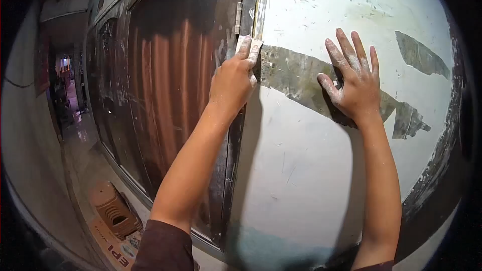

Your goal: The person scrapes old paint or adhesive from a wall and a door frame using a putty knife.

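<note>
My left hand [233,78] is closed around a small, flat whitish piece with red lettering [255,50], which looks like a scraper. The index finger lies along it, and it touches the edge where the white wall [301,160] meets the dark door frame [232,135]. My right hand [356,80] is spread against the wall, fingers up and apart, with nothing in it. White powder coats the fingers of both hands. A grey, bare strip [296,73] runs across the wall between the hands and under the right palm.
Left of the frame, a dark wooden door or window panel [211,20] has a reddish-brown curtain [170,70] behind its glass. A brown plastic stool [118,211] stands low at the left on printed cardboard [108,246]. More grey patches [422,55] mark the wall at right.
</note>
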The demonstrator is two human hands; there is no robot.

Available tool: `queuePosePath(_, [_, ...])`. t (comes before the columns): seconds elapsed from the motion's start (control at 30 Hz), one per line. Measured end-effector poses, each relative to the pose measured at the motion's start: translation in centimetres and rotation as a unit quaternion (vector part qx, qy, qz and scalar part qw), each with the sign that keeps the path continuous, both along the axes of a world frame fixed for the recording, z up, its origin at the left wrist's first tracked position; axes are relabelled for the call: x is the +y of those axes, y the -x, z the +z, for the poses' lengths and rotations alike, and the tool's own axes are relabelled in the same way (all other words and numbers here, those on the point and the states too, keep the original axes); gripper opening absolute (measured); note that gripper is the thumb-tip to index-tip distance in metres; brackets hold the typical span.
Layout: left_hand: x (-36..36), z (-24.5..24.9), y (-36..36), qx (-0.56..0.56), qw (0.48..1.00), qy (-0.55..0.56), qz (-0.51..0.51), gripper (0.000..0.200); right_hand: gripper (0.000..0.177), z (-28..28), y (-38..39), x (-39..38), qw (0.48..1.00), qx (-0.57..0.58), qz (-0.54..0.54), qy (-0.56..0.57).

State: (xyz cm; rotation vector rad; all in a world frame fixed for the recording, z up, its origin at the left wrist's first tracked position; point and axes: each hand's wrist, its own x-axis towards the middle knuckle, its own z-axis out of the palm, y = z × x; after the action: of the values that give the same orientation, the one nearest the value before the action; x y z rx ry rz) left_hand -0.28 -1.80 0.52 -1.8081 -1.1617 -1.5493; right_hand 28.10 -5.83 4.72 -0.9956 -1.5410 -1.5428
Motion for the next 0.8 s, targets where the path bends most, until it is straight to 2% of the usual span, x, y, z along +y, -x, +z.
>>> queuePosePath(0.17, [0.4, 0.5, 0.1, 0.005, 0.999, -0.033, -0.016, 0.028, 0.066, 0.0, 0.0, 0.1, 1.0, 0.002, 0.001, 0.0])
queuePosePath(0.33, [0.4, 1.6, 0.1, 0.007, 0.999, -0.038, -0.001, 0.028, 0.065, 0.1, 0.0, 0.0, 1.0, 0.002, -0.005, -0.001])
queuePosePath(0.43, [0.5, 2.3, 0.1, -0.005, 1.0, 0.005, 0.018, 0.026, 0.065, 0.0, -0.1, 0.1, 1.0, 0.002, 0.007, -0.005])
queuePosePath(0.53, [1.0, 3.0, 0.3, -0.001, 1.0, -0.024, 0.005, 0.026, 0.064, 0.0, -0.2, 0.3, 1.0, 0.002, 0.007, -0.007])
queuePosePath(0.67, [0.8, 4.0, 0.3, 0.001, 1.0, -0.006, 0.01, 0.029, 0.067, 0.0, -0.2, 0.0, 1.0, -0.006, 0.029, 0.002])
queuePosePath(0.7, [0.2, 4.1, 0.1, 0.008, 1.0, -0.026, 0.009, 0.039, 0.067, 0.0, -0.2, 0.0, 1.0, -0.005, 0.028, 0.002])
queuePosePath(0.8, [0.6, 4.7, 0.3, 0.0, 0.999, -0.025, 0.022, 0.033, 0.067, 0.0, -0.2, -0.1, 1.0, -0.003, 0.019, 0.007])
